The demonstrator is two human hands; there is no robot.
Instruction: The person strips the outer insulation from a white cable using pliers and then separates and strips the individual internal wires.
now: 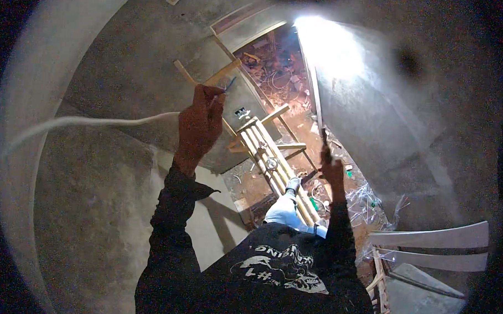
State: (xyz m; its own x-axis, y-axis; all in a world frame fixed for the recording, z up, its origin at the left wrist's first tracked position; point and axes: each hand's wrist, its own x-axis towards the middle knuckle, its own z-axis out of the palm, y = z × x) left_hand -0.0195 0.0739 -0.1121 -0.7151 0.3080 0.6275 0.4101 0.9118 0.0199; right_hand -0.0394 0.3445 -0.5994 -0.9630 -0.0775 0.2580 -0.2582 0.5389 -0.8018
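My left hand is raised on the left, its fingers closed around a white electrical cable. The cable runs in from the left rim, in front of the walls. A short blue wire end sticks out past the fingertips. My right hand is lower, on the right, closed on a dark, slim tool. Its upper part points up, away from me; whether it is a pair of pliers or a knife cannot be made out. The two hands are well apart.
Under me is a scaffold platform of pale wooden poles, with a foot on it. Below lies a debris-strewn floor. A doorway opens ahead, beside a bright light. Curved pale boards are at the right.
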